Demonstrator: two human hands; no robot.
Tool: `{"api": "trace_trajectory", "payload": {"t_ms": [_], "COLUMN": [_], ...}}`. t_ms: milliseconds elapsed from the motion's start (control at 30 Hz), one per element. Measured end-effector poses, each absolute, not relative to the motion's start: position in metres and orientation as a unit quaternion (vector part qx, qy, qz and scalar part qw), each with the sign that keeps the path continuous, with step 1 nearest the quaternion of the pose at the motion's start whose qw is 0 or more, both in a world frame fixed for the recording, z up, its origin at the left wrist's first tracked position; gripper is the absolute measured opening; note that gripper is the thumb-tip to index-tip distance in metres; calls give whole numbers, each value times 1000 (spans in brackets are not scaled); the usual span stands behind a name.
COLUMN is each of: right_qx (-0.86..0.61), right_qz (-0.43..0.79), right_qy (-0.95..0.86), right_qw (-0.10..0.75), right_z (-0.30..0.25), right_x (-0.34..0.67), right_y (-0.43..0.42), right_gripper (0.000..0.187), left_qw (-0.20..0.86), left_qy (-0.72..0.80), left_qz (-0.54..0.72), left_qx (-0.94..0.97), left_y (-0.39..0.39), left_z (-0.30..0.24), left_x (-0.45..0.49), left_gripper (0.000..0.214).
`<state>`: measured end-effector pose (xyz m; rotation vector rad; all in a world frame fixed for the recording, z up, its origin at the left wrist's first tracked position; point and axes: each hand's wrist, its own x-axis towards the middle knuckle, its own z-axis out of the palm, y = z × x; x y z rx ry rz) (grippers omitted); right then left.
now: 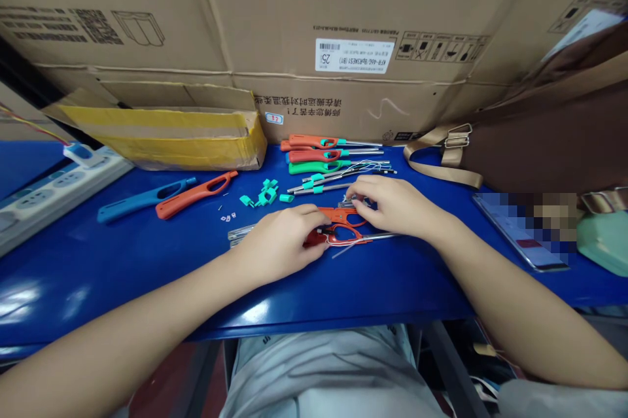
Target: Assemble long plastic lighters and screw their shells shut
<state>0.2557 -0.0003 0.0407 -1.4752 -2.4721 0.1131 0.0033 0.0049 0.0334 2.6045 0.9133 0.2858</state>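
My left hand [282, 241] is closed on an opened orange lighter casing [350, 235] of the long-nosed kind. Thin white wires and a metal tube [383, 235] come out of the casing. Just above it, my right hand [387, 204] has thumb and forefinger pinched together; what they hold, if anything, is too small to name. Another orange casing half [338, 214] lies between the two hands. Clear and metal strips [240, 233] stick out beside my left hand. Behind the hands are small green plastic parts [267, 194] and metal tubes with green collars [318, 189].
Several lighters [314, 155] lie stacked at the back. A blue casing [142, 202] and an orange casing [196, 195] rest to the left, near a power strip [63, 189]. A taped cardboard box [181, 137] stands behind. To the right are a phone [520, 235] and a brown bag [549, 123].
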Motion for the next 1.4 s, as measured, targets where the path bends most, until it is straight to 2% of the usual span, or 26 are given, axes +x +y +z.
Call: {"api": "trace_trajectory", "payload": {"t_ms": [200, 333, 533, 600, 700, 867, 1133, 1400], "right_qx": [-422, -394, -468, -492, -496, -484, -466, -454], "right_qz": [95, 125, 78, 46, 24, 31, 18, 11], "right_qy": [-889, -902, -860, -850, -855, -865, -872, -877], "right_qw": [149, 126, 187, 182, 150, 129, 151, 158], "right_z": [40, 39, 39, 36, 33, 33, 34, 35], "right_x": [248, 238, 255, 263, 266, 255, 255, 254], "right_y": [-6, -12, -1, 5, 9, 3, 1, 1], "right_gripper": [14, 12, 11, 11, 13, 16, 18, 17], "left_qw": [192, 190, 189, 181, 137, -25, 3, 2], "left_qy": [315, 306, 311, 315, 345, 513, 517, 499], "left_qz": [93, 101, 108, 112, 127, 84, 61, 147], "left_qx": [925, 927, 925, 925, 920, 854, 854, 854], "left_y": [11, 14, 13, 14, 23, 53, 68, 64], "left_z": [39, 31, 24, 28, 40, 52, 40, 45], "left_x": [0, 2, 5, 3, -6, -30, -34, -29], "left_gripper": [22, 19, 23, 25, 22, 23, 13, 21]}}
